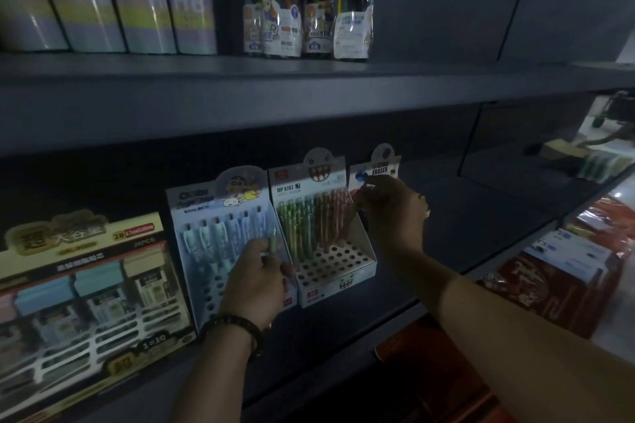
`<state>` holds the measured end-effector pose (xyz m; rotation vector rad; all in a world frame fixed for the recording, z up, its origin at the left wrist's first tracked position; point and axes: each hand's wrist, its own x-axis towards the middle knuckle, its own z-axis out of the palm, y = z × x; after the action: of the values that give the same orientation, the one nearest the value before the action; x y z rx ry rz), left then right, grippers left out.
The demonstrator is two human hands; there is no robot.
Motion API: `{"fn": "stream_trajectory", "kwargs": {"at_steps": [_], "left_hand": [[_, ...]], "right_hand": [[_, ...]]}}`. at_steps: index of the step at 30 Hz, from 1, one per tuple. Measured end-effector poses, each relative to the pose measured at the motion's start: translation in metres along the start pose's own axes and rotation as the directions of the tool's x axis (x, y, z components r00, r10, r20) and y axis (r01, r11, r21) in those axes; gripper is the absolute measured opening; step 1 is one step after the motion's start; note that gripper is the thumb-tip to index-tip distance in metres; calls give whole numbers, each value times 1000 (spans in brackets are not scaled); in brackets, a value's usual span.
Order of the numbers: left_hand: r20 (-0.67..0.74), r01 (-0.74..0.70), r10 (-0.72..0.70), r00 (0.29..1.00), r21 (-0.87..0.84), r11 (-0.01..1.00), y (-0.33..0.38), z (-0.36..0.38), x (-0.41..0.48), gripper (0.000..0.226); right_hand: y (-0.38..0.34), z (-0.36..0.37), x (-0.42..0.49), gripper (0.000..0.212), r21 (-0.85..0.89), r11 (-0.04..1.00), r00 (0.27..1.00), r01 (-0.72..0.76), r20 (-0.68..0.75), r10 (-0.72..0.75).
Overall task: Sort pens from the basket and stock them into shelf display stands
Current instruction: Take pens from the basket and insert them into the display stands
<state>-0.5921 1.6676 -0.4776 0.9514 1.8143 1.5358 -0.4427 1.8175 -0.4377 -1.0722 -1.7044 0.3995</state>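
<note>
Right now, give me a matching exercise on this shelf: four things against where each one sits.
Things:
1. pale green pen
2. pink-capped clear pencil tube
3. white MP 8283 pen stand
4. pastel HB pencil boxes

Places:
A. upper shelf, far left
B. held in left hand
C. lower shelf, beside right hand
D. upper shelf, rightmost tube

Pairs: 1-B, 2-D, 3-C, 4-A

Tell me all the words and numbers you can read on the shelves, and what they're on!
"HB": pencil boxes, top shelf.
"MP 8283": monster stand.
"ERASER": eraser card, partly behind the right hand.
"24PCS" and "2B": lead box.
"1=10": the lead box's front, low down.
Too blurred to read: cartoon stand title, crayon tub labels, the lead box's other print.
</note>
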Motion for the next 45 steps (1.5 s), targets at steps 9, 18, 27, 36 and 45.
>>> {"fn": "stream_trajectory", "kwargs": {"at_steps": [9,18,27,36,45], "left_hand": [[41,-42,48,998,-140,989,2,-8,3,16],[56,70,-54,997,-334,940,5,-9,3,26],[75,67,-34,997,-496,866,15,-11,-6,20],[90,87,-49,995,-493,866,22,-10,-28,15],[-67,-21,-3,998,-346,938,19,-6,-40,15]], "right_hand": [[13,25,-4,13,-6,993,986,117,117,-115],[15,30,-6,23,-121,971,955,208,238,-175],[-12,-5,-50,23,131,985,934,-114,351,61],[-26,-28,-102,18,440,485,640,-756,653,405],[-26,-41,-84,10,624,432,755,-651,478,448]]}}
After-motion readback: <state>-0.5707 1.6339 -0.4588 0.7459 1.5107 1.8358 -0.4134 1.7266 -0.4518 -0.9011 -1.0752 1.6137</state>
